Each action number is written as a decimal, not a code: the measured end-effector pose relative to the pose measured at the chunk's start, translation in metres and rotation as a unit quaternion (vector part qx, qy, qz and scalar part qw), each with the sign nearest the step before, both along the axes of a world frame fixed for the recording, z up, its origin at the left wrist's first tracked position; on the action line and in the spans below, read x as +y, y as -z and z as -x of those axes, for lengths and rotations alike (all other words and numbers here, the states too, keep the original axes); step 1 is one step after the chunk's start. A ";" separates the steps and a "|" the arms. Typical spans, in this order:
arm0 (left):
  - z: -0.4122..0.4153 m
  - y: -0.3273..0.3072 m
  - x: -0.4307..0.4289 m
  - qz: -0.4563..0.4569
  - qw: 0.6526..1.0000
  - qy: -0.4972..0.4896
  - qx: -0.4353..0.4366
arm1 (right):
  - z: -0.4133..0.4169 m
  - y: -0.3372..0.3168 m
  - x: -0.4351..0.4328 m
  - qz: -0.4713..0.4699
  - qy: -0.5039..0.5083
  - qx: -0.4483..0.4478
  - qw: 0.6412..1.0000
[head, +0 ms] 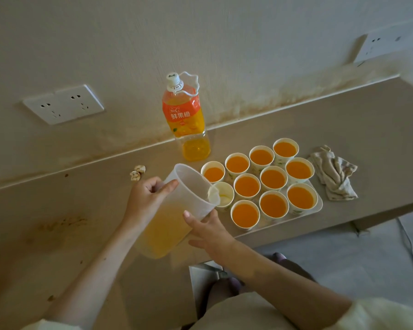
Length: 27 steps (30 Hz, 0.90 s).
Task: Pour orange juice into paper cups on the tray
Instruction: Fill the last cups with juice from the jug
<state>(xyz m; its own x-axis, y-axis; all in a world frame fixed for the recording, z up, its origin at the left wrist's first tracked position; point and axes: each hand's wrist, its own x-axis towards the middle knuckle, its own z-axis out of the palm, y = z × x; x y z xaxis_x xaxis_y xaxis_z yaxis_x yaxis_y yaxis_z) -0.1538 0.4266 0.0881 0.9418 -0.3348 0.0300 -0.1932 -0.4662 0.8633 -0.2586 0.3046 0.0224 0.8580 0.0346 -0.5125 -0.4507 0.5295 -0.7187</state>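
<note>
1. Grip first: the left hand (150, 196) curls its fingers round what seems to be the handle of the translucent plastic measuring jug (167, 229), with the thumb laid along the rim, so this grip is closed on the jug. The right hand (208, 228) lies with almost straight fingers against the lower wall of the jug and only supports it, so its grip closes on nothing.
2. The jug is tilted, and its spout hangs just above one white paper cup (224, 198) in the middle row. This cup holds only a little pale juice at the bottom.
3. Ten other paper cups (273, 179) on the flat white plastic tray (318, 207) are filled with orange juice nearly to the rim. I judge the task almost done, with only this one cup left to fill. The jug appears to hold enough juice for it. I cannot tell if the jug and the right hand hide another cup.
4. The tray lies on a beige counter (343, 120) with brownish stains, set against a cream wall.
5. A tall capped plastic juice bottle with an orange label (186, 120) stands behind the tray, and a crumpled grey cloth (334, 173) lies beside the tray's far end.
6. A small crumpled paper ball (137, 172) lies near the left hand, and a white wall socket (63, 104) is on the wall.
</note>
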 end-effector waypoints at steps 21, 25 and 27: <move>-0.011 -0.001 -0.008 -0.040 0.999 0.033 -0.003 | 0.002 0.008 0.003 -0.094 0.008 -0.021 0.995; -0.010 -0.005 -0.012 -0.054 0.998 0.036 -0.012 | 0.002 0.010 0.002 -0.101 0.007 -0.025 0.994; -0.010 -0.006 -0.013 -0.061 0.997 0.037 -0.015 | 0.002 0.011 0.003 -0.107 0.009 -0.028 0.994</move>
